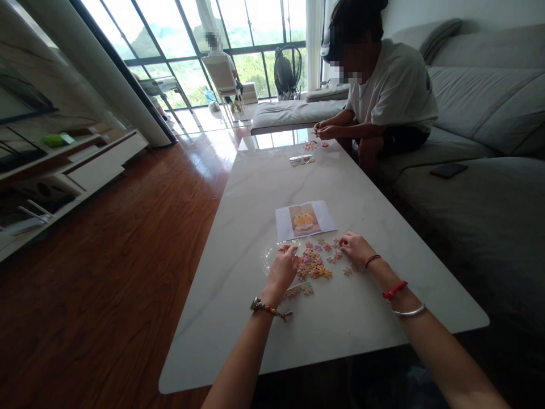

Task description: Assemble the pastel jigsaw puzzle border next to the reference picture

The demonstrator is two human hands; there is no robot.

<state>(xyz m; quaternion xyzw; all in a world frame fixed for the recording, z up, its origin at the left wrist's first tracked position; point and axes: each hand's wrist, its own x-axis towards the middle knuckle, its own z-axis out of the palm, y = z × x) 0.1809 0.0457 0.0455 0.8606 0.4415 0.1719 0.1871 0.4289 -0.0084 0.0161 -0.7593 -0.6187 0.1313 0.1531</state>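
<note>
A pile of small jigsaw puzzle pieces (313, 263), mostly orange, yellow and pink, lies on the white marble-patterned table (238, 307). My left hand (284, 266) is at the pile's left edge, fingers bent together; whatever they hold is hidden. Over the loose pieces on the right, my right hand (357, 249) has its fingertips pinched at a puzzle piece. Under my left hand lies something clear and shiny (267, 255). Nearer me is a flat strip with coloured patterns (301, 290). Beyond the pile, a creased paper sheet (283, 224) shows a picture of a yellow figure.
Across the table's far right side, a person (395, 85) sits on the grey sofa (481, 108), hands over other small colourful pieces (310, 145). A small packet (302, 160) lies nearby. Farther off are a fan (288, 68) and another person on a white chair (221, 74).
</note>
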